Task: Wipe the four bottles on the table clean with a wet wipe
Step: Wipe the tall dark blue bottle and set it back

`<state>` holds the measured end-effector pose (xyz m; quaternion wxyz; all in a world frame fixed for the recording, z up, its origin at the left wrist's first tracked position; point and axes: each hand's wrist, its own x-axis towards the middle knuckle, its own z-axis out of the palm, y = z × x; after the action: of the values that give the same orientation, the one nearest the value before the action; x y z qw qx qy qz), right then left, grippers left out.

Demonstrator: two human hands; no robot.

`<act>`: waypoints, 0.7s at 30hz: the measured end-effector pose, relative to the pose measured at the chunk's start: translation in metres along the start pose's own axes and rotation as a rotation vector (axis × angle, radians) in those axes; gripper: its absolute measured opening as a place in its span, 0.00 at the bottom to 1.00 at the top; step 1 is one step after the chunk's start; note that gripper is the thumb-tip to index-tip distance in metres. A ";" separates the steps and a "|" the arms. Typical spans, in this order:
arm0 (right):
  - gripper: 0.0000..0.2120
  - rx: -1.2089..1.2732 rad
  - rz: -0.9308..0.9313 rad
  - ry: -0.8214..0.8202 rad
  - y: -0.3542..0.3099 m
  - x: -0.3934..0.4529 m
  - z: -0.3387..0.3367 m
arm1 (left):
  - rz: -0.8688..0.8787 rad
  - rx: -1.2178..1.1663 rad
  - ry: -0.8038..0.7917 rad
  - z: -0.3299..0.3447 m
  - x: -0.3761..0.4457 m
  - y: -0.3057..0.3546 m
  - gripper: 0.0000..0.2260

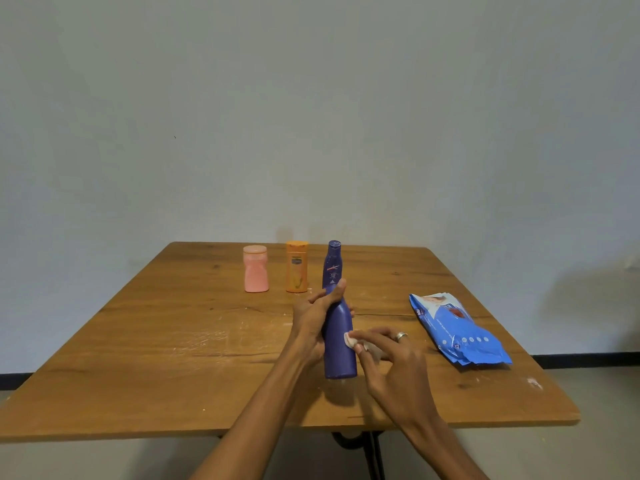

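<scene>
Right hand (391, 355): nearest to me, over the middle of the table toward the near edge. Its fingertips pinch a small folded wet wipe (350, 340) against the side of the bottle. The pad is tiny and I reckon it could slide out from under the fingers on the slick plastic.

Held bottle (340, 337): dark blue, lifted clear of the wooden table (173, 358) and tilted, base toward the near edge, neck pointing away. A hard rub low down could twist it in the grip, since the wiping pressure lands well below where it is held.

Left hand (317, 315): wrapped round the upper part of that bottle, thumb lying up along the neck. If the surface gets wet there, I'd guess the hold turns slippery and the bottle drops onto the tabletop.

Wet wipe pack (457, 332): blue, lying flat near the right edge, well apart from the hands. I cannot tell whether its flap is shut; left open, the wipes would dry.

Second blue bottle (333, 265): upright just beyond the left thumb. It is the likeliest to be knocked over if the held bottle swings forward.

Orange bottle (296, 267): upright toward the far edge, left of the blue one and close enough to fall with it.

Pink bottle (256, 269): leftmost in the row, squat, least at risk.
</scene>
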<state>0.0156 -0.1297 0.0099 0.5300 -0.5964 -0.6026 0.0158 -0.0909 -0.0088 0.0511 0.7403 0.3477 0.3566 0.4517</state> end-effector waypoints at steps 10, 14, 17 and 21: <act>0.08 0.041 0.041 0.120 0.001 0.061 0.010 | 0.027 0.066 -0.152 0.000 -0.011 -0.004 0.16; 0.08 0.057 0.026 0.161 -0.006 0.065 0.009 | 0.037 0.046 -0.195 -0.001 -0.012 -0.003 0.12; 0.13 0.004 -0.036 0.094 -0.010 0.058 0.006 | 0.019 0.014 -0.194 -0.004 -0.009 -0.002 0.11; 0.12 0.009 -0.031 0.113 -0.008 0.058 0.002 | 0.008 -0.025 -0.225 -0.003 -0.009 -0.004 0.13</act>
<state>0.0242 -0.0888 0.0503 0.5661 -0.5846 -0.5807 -0.0232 -0.0948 -0.0174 0.0483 0.7780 0.3885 0.2640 0.4172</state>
